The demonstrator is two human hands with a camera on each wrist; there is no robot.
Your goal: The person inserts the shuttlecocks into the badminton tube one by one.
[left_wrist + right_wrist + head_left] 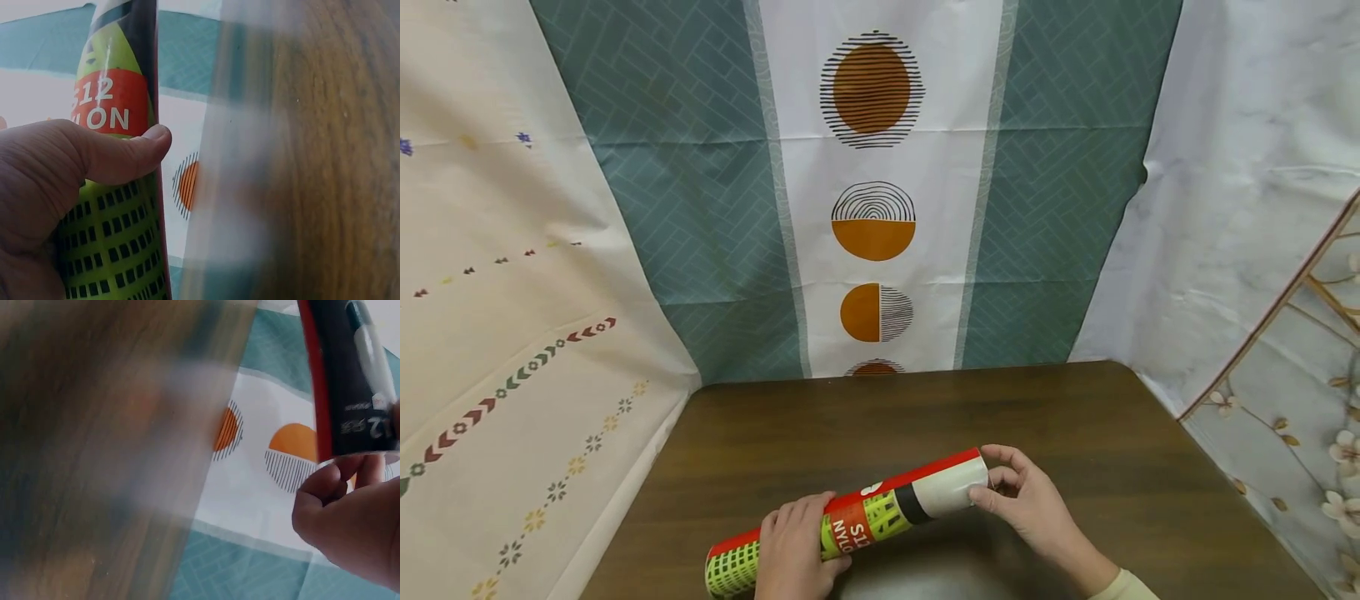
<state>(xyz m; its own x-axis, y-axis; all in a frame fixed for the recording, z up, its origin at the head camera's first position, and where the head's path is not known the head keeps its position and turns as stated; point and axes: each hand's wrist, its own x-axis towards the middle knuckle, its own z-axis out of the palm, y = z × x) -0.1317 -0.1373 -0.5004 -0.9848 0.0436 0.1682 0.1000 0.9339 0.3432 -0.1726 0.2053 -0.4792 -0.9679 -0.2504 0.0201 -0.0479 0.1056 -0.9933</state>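
A long shuttlecock tube (891,512), printed red, lime green, black and white, slants above the table with its right end higher. My left hand (797,542) grips it around the left half. In the left wrist view, the thumb lies across the tube (115,244) just below the "NYLON" lettering. My right hand (1030,508) is at the raised right end, its thumb and fingers curled about the end's edge. From the right wrist, the tube's (347,381) black and red side shows, with the fingertips right at its end. What is inside the tube is hidden.
The brown wooden table (1075,433) reaches back to a green and white patterned cloth (880,167). A cream cloth (512,333) hangs on the left, and a pale flowered cloth (1255,292) on the right.
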